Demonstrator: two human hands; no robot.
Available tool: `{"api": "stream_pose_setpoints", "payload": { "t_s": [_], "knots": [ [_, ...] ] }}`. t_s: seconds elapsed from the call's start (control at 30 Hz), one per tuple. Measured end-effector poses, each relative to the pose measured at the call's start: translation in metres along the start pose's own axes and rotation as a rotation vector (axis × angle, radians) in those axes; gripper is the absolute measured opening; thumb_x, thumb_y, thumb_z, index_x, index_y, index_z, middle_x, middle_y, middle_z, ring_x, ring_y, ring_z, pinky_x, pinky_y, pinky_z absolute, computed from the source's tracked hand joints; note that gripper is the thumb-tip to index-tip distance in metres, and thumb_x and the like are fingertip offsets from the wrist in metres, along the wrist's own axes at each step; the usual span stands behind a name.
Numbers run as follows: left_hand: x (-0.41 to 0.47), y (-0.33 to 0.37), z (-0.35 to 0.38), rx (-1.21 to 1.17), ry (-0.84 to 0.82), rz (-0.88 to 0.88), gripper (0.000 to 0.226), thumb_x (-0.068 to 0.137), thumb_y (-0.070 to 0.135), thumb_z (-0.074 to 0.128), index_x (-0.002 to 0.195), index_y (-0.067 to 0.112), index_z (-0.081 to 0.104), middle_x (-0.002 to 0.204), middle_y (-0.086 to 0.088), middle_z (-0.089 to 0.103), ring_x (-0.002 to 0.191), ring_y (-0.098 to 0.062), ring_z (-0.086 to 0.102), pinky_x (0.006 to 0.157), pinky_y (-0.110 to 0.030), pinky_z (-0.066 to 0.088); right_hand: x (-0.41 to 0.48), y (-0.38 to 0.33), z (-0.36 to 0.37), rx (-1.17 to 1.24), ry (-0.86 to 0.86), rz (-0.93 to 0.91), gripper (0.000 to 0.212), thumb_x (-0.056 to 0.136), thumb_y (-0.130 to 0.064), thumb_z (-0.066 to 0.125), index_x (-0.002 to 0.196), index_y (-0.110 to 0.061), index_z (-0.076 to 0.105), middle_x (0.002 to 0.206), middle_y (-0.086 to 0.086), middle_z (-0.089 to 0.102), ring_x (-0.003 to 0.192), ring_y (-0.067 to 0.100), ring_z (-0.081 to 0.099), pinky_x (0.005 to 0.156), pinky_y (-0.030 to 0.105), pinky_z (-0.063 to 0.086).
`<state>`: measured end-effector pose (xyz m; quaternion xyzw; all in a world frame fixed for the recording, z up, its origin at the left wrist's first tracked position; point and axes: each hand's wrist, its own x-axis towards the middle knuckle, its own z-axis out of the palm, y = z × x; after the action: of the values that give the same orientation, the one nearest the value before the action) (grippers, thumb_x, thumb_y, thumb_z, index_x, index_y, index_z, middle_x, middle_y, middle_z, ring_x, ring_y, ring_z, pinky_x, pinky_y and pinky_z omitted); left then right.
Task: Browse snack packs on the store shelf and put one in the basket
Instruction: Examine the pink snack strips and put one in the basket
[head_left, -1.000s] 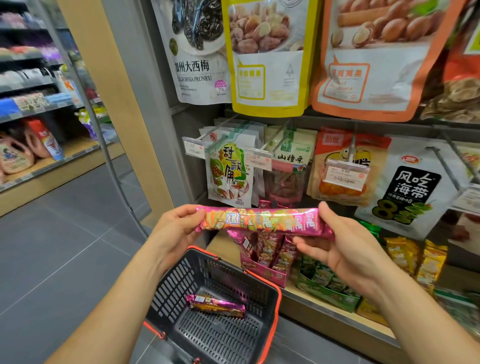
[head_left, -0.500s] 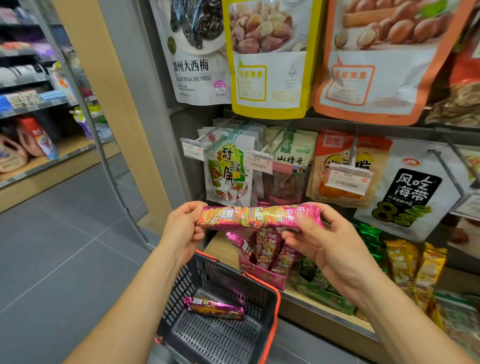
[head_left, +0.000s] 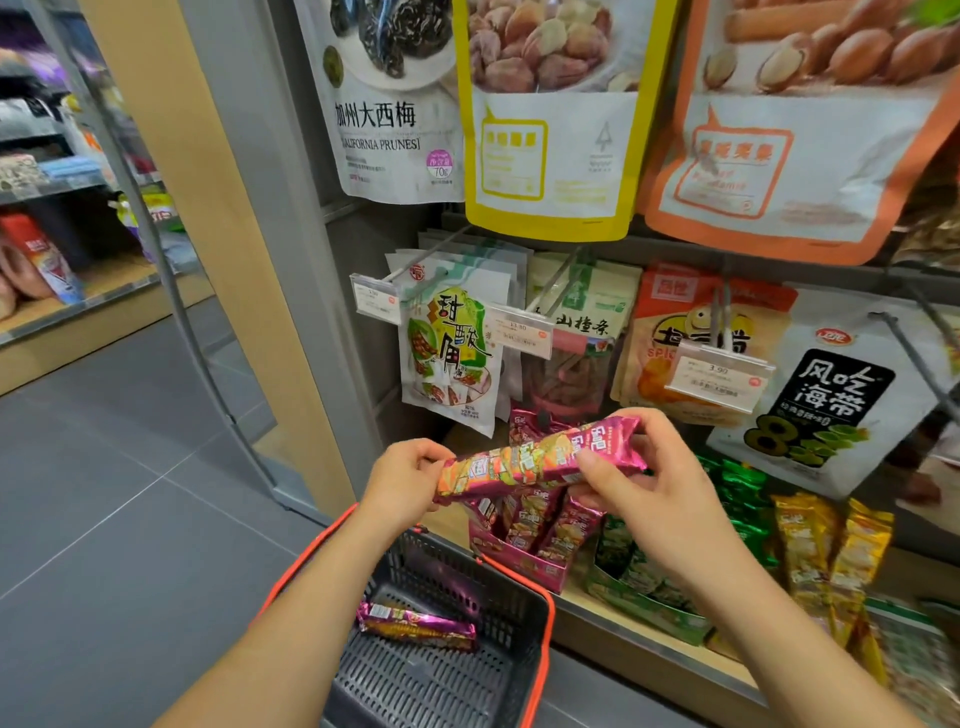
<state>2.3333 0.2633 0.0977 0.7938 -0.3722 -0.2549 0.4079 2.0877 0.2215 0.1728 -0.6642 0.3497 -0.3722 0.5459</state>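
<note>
The left hand (head_left: 410, 478) pinches the lower end of a long pink snack pack (head_left: 530, 460) and the right hand (head_left: 649, 493) grips its upper end. They hold it tilted above the front edge of the shelf (head_left: 649, 644), probably to read its label. The basket (head_left: 498, 597) hangs just below, apparently on the left forearm, ready to receive it; a similar pack (head_left: 415, 626) already lies by its left wall.

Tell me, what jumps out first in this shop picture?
A shiny pink pack is right in the middle, held at each end by the left hand and right hand. Below it, a matching pack lies in the basket. Up top hang a big yellow bag and an orange bag of nuts.
</note>
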Motion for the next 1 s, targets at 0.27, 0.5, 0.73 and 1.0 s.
{"api": "stream_pose_setpoints", "payload": {
  "t_s": [0.27, 0.5, 0.73, 1.0],
  "knots": [
    [0.017, -0.014, 0.019, 0.48, -0.122, 0.199, 0.075, 0.082, 0.002, 0.06, 0.147, 0.032, 0.035, 0.148, -0.001, 0.039, 0.133, -0.029, 0.038, 0.107, -0.037, 0.038, 0.003, -0.006, 0.01, -0.675, 0.062, -0.403, 0.037, 0.086, -0.034, 0.068, 0.118, -0.032, 0.049, 0.102, -0.018, 0.054, 0.091, 0.0, 0.052, 0.077, 0.01, 0.042],
    [0.017, -0.02, 0.047, 0.574, -0.263, 0.196, 0.047, 0.085, 0.025, 0.072, 0.13, 0.032, 0.058, 0.128, -0.001, 0.055, 0.109, -0.019, 0.06, 0.097, -0.032, 0.048, 0.019, -0.012, 0.013, -0.834, 0.033, -0.411, 0.037, 0.09, -0.028, 0.064, 0.125, -0.027, 0.052, 0.111, -0.011, 0.043, 0.087, 0.006, 0.052, 0.074, 0.018, 0.043],
    [0.012, -0.007, 0.05, 0.599, -0.112, 0.394, 0.041, 0.086, 0.039, 0.066, 0.126, 0.031, 0.06, 0.112, -0.002, 0.057, 0.102, -0.024, 0.06, 0.087, -0.031, 0.047, 0.047, -0.007, 0.033, -0.924, -0.001, -0.411, 0.048, 0.091, -0.012, 0.063, 0.134, -0.023, 0.047, 0.115, 0.0, 0.051, 0.093, 0.027, 0.06, 0.077, 0.04, 0.053],
    [0.01, -0.018, 0.05, 0.496, -0.108, 0.311, 0.037, 0.077, 0.041, 0.073, 0.106, 0.022, 0.061, 0.1, 0.003, 0.066, 0.093, -0.018, 0.062, 0.078, -0.033, 0.053, 0.079, 0.018, 0.057, -0.91, 0.022, -0.354, 0.03, 0.087, -0.018, 0.07, 0.108, -0.021, 0.047, 0.098, 0.001, 0.066, 0.088, 0.025, 0.065, 0.074, 0.039, 0.054]
  ]
}}
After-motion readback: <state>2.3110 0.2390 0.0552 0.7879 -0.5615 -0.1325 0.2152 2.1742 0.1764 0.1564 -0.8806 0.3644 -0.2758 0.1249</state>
